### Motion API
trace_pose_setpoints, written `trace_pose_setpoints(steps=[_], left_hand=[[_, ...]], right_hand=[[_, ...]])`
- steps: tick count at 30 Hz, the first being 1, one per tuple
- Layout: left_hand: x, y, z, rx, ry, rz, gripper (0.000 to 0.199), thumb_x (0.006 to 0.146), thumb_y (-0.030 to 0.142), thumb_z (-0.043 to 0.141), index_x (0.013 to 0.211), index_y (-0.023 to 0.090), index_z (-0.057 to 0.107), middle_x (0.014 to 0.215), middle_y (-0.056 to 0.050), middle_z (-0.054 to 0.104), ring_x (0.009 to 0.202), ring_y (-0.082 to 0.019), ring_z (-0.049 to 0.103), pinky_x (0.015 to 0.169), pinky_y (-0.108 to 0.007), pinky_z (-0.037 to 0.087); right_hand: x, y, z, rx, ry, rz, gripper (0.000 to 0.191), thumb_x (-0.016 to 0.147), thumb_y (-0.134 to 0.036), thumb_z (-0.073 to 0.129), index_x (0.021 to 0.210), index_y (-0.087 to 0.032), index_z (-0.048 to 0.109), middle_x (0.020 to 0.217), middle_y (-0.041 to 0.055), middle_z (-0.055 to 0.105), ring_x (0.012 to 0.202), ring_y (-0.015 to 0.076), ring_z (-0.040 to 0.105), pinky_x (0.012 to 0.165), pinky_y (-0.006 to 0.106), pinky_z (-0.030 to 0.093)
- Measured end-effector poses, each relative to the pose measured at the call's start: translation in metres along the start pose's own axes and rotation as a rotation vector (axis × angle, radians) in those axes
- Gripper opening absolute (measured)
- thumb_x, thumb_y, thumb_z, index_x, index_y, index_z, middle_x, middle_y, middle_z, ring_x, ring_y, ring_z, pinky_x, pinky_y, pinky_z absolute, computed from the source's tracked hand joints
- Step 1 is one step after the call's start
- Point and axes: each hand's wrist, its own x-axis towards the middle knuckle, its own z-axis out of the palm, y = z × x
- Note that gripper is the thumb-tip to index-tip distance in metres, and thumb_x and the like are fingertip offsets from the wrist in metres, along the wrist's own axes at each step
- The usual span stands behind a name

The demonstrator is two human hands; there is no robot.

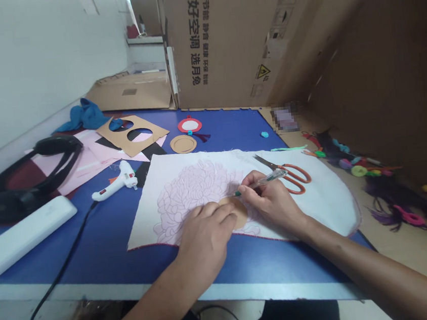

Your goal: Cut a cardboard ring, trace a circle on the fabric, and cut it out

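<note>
Flat round tan disc point(241, 219): lies on the white cloth with a pale purple flower drawing point(319, 202), partly under the fingers of the left hand.
Left hand point(208, 227): palm down at the disc's eight o'clock, fingers extended side by side, fingertips resting on the disc, gripping nothing.
Right hand point(265, 193): at the disc's two o'clock, closed in a writing grip on a clear-barrelled pen point(277, 174), its green tip at the disc's far edge, toward twelve.
Scissors with orange handles point(306, 171): on the cloth at two o'clock, just beyond the right hand, blades toward eleven.
Blue worktop point(116, 267): carries the cloth.
Eleven o'clock: a round tan cardboard piece with a ring mark point(183, 144), near a red-rimmed white round piece point(190, 126).
Ten o'clock: a brown cardboard sheet with two round holes point(135, 147); nearer, a white glue gun point(114, 185).
Nine o'clock: a long white rounded case point(29, 236).
Twelve o'clock: a large printed cardboard box point(229, 41), standing upright.
</note>
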Motion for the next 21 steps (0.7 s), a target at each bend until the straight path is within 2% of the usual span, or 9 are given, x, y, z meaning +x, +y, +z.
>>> trace_pose_setpoints(steps=[8,13,21], left_hand=[[0.0009,0.0022,-0.0051,0.008,-0.047,-0.021,0.036,0.099,0.001,0.053,0.119,0.022,0.074,0.134,-0.003,0.076,0.113,-0.026,0.064,0.089,-0.045,0.051],[0.0009,0.0024,-0.0044,0.01,-0.041,-0.018,0.039,0.099,0.002,0.053,0.125,0.024,0.073,0.134,-0.003,0.076,0.114,-0.027,0.064,0.089,-0.043,0.05],[0.001,0.0031,-0.0051,0.013,-0.04,-0.017,0.04,0.099,0.001,0.048,0.124,0.02,0.074,0.135,-0.004,0.076,0.114,-0.027,0.063,0.09,-0.046,0.052]], right_hand=[[0.0001,0.0028,0.0022,0.009,-0.038,-0.021,0.021,0.102,-0.038,0.063,0.09,-0.021,0.063,0.07,-0.0031,0.058,0.058,0.0128,0.051,0.054,0.029,0.037],[0.0019,0.0042,0.0036,0.015,-0.042,-0.014,0.02,0.102,-0.038,0.063,0.091,-0.021,0.063,0.07,-0.0033,0.058,0.059,0.013,0.051,0.054,0.028,0.038],[-0.0002,-0.0015,0.001,0.013,-0.048,0.0,0.022,0.102,-0.038,0.062,0.089,-0.02,0.063,0.07,-0.0019,0.059,0.06,0.0134,0.05,0.055,0.029,0.036]])
